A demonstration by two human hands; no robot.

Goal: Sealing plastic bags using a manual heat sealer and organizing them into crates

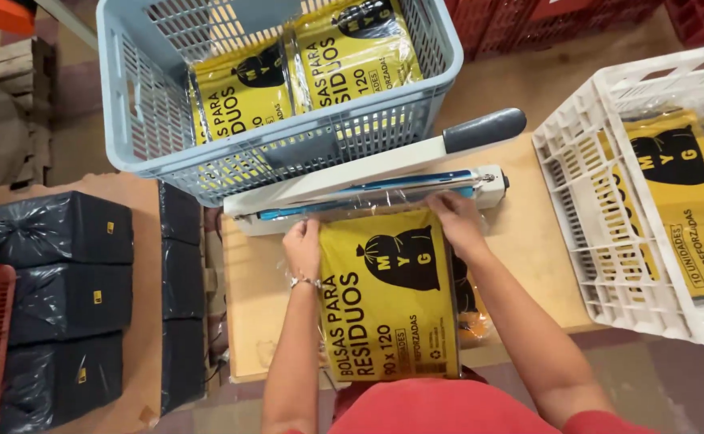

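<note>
Yellow packet [388,301] grasped by both hands' grip [302,247] [456,221] at sealer [368,189].

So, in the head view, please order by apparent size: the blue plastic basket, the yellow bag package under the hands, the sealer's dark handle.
1. Blue plastic basket
2. Yellow bag package
3. Sealer's dark handle

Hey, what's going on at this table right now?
A person holds a yellow bag pack in clear wrap with both hands. The left hand and right hand press its top edge into the open heat sealer, whose arm is raised. Finished yellow packs sit in the blue basket behind and the white crate to the right. Black bundles lie to the left.
</note>
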